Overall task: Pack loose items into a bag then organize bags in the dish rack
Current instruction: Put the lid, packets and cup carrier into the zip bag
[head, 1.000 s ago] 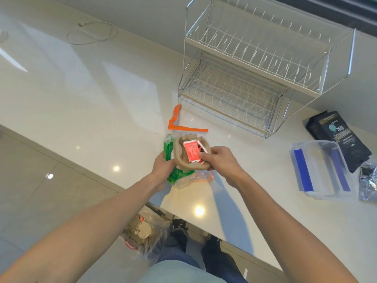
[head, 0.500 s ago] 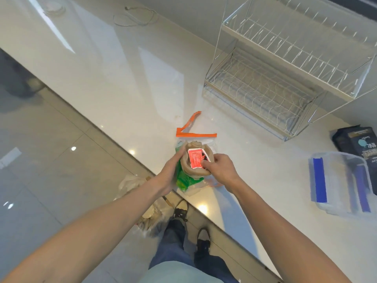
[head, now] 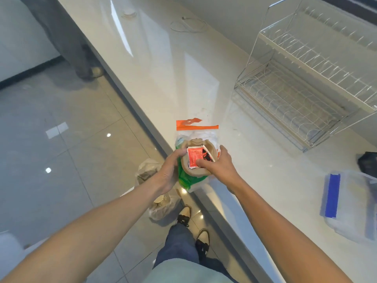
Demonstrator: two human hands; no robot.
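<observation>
A clear zip bag with an orange seal strip lies at the counter's front edge, with green contents showing through it. On top of it sits a tan paper bowl with a red sachet inside. My left hand grips the bowl's left side. My right hand holds its right side, thumb pressed on the sachet. A two-tier wire dish rack stands at the back right.
A clear bag with blue strips lies at the right, a dark packet beyond it. A white cable lies at the far back. On the floor below the counter edge sits a plastic bag, near my shoes. Another person's leg stands far left.
The camera has swung left and down, so the rack and the blue-striped bag sit further right. Both hands keep hold of the bowl and sachet over the zip bag.
</observation>
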